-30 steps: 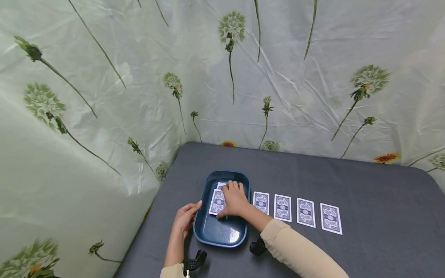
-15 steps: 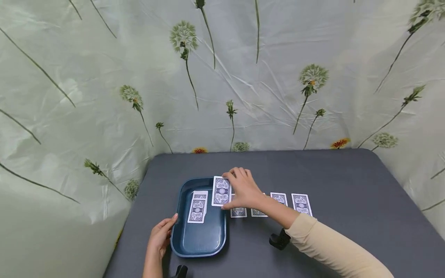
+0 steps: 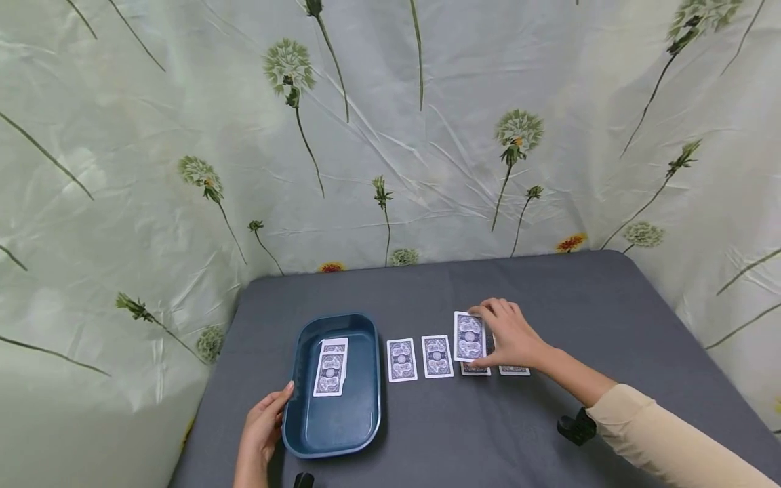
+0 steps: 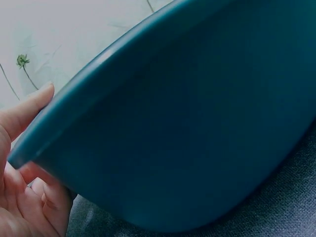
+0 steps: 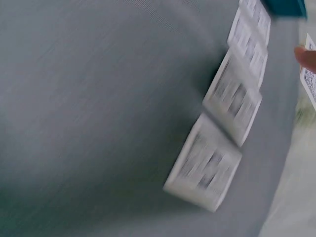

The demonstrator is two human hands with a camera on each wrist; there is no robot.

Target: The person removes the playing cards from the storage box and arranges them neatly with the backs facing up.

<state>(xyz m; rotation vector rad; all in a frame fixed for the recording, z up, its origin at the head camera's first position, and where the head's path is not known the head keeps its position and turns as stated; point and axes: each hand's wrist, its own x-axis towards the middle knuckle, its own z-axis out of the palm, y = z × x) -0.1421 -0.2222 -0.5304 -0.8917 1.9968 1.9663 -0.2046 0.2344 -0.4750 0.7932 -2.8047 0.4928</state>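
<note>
Right of the head view's centre, the right hand (image 3: 511, 340) pinches 1 card (image 3: 469, 337), probably light, bendy, slippery, best held by opposite edges; lower left, the left hand (image 3: 264, 423) grips a tray (image 3: 332, 430).

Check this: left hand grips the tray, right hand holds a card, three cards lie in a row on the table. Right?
Not quite: four cards, not three, lie in a row on the table, as the head view shows. The left hand grips the tray and the right hand holds a card.
</note>
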